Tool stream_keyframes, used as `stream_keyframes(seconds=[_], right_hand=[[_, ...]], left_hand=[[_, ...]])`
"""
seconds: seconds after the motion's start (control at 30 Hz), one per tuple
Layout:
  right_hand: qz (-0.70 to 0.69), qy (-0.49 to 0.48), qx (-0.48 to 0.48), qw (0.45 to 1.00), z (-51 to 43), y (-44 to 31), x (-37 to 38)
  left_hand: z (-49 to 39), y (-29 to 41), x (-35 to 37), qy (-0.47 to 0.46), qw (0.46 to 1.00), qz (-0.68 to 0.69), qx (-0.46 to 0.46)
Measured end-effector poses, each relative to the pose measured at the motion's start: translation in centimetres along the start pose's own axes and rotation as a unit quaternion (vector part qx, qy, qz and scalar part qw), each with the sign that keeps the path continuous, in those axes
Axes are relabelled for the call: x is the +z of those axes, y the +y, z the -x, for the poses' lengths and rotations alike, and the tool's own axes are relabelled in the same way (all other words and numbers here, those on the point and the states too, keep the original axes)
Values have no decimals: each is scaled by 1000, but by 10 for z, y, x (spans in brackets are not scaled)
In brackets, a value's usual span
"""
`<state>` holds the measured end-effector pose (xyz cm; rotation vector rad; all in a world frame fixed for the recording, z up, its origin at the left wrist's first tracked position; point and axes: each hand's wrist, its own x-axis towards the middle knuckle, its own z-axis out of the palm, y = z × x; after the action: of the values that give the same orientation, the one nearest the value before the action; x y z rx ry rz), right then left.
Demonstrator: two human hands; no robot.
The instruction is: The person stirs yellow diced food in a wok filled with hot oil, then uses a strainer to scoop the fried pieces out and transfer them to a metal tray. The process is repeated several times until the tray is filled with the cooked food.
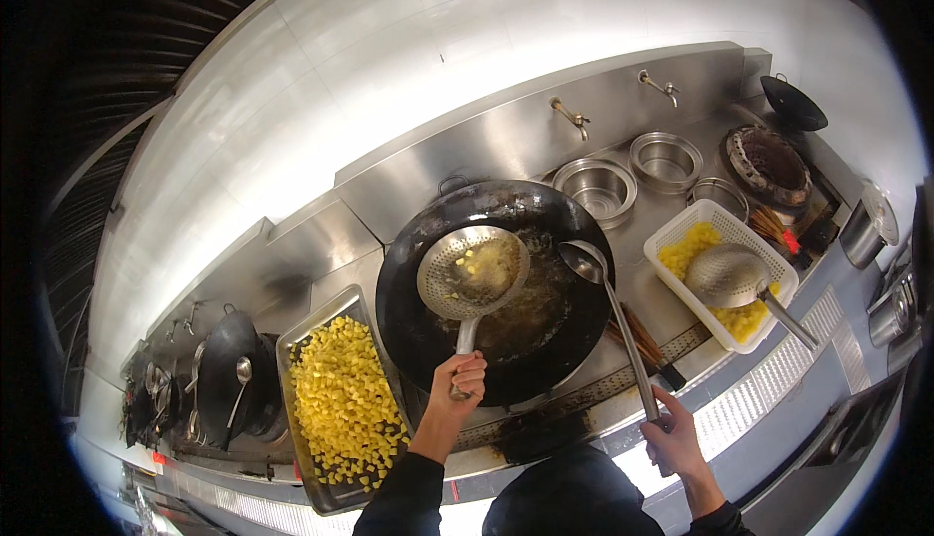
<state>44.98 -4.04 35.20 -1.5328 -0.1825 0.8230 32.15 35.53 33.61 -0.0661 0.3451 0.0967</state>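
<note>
My left hand (460, 384) grips the handle of a perforated metal skimmer (438, 284), held over a large black wok (408, 346). A few small yellow cubes (471, 262) show in the skimmer's bowl. Brownish liquid (536, 295), which looks like oil, covers the wok's bottom. In my right hand (675, 434) is the long handle of a steel ladle (584, 262), its bowl above the wok's right side. Left of the wok, a rectangular metal tray (359, 306) holds a heap of yellow diced pieces (343, 390), possibly potato.
To the right, a second skimmer (730, 273) rests in a white perforated basket (660, 288) with yellow pieces. Behind stand two steel pots (595, 189) (665, 160) and a burner ring (770, 164). A bamboo brush (642, 335) lies beside the wok; another black wok (226, 375) sits far left.
</note>
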Motion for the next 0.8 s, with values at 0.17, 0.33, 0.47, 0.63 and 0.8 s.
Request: stream_keyframes(seconds=[0.17, 0.33, 0.47, 0.63, 0.8], right_hand=[[16, -18, -12, 1000, -3, 2, 3], [35, -27, 2, 999, -2, 0, 4], [25, -29, 14, 999, 0, -6, 8], [16, -23, 25, 999, 4, -8, 11], [8, -28, 24, 999, 3, 0, 11]], left_hand=[[21, 17, 9, 6, 1000, -26, 14], [56, 43, 13, 98, 987, -119, 35], [81, 59, 17, 259, 888, -357, 132], [106, 56, 21, 342, 730, -567, 172], [114, 43, 21, 371, 699, -606, 88]])
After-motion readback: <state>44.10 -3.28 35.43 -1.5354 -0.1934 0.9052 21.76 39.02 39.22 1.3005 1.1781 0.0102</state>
